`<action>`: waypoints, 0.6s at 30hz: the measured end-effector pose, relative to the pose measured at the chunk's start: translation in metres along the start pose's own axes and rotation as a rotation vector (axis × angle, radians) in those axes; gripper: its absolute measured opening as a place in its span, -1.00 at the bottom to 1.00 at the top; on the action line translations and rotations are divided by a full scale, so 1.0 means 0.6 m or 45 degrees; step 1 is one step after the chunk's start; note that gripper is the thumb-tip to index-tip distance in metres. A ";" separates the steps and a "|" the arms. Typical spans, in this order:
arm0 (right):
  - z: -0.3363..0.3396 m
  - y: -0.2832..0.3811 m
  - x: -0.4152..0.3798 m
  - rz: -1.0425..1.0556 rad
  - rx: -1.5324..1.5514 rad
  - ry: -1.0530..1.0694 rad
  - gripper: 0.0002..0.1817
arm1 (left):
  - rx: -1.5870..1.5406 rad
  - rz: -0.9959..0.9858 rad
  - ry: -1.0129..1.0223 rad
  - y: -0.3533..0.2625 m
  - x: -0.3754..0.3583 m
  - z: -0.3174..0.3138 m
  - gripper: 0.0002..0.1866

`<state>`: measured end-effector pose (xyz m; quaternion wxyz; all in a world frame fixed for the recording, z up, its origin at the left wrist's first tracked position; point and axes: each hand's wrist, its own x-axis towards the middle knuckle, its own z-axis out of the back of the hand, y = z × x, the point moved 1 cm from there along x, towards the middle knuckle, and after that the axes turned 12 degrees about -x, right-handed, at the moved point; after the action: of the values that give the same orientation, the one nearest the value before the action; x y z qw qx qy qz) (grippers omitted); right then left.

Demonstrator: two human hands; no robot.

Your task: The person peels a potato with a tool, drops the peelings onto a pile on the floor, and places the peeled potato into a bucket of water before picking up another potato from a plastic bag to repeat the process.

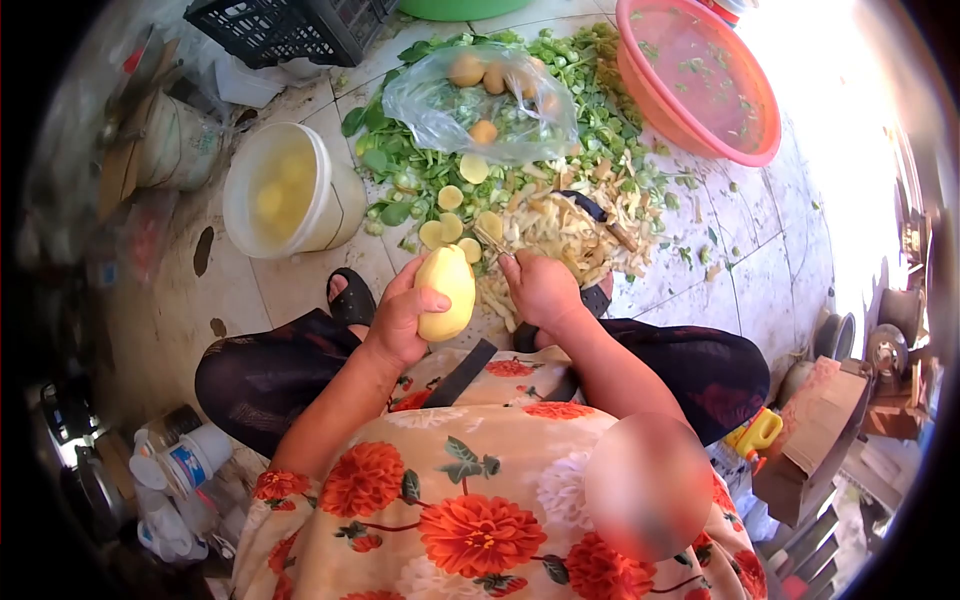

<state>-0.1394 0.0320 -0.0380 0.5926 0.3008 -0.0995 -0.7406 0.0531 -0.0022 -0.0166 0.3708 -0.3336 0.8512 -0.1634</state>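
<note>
My left hand (403, 315) is wrapped round a peeled potato (447, 292), pale yellow and held upright above my lap. To its right, my right hand (541, 288) is closed on a slim peeler (488, 240), whose working end points up and left; its handle is mostly hidden in my fingers. Beyond my hands lies a heap of peelings (560, 235) on the floor. Several round yellow slices (450, 197) lie to the left of the heap. A dark tool or strip (585, 205) rests on the peelings; I cannot make out its kind.
A white bucket (320, 190) with peeled potatoes in liquid stands at the left. A clear plastic bag (410, 95) with unpeeled potatoes lies on scattered greens (590, 55). At the upper right is a pink basin (690, 140) of water; a black crate (290, 35) is upper left.
</note>
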 end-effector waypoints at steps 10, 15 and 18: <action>0.025 0.040 -0.032 0.200 0.043 0.208 -0.54 | -0.028 0.011 -0.062 -0.007 -0.001 -0.006 -0.28; 0.004 0.004 0.006 -0.070 0.020 0.107 -0.51 | -0.078 0.047 0.142 -0.008 -0.001 -0.012 -0.27; 0.022 0.022 -0.015 0.005 0.103 0.127 -0.54 | -0.098 -0.011 0.031 -0.008 -0.002 -0.008 -0.26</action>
<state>-0.1353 0.0340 -0.0177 0.5856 0.3608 -0.1003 -0.7189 0.0523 -0.0050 -0.0102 0.3466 -0.3492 0.8599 -0.1360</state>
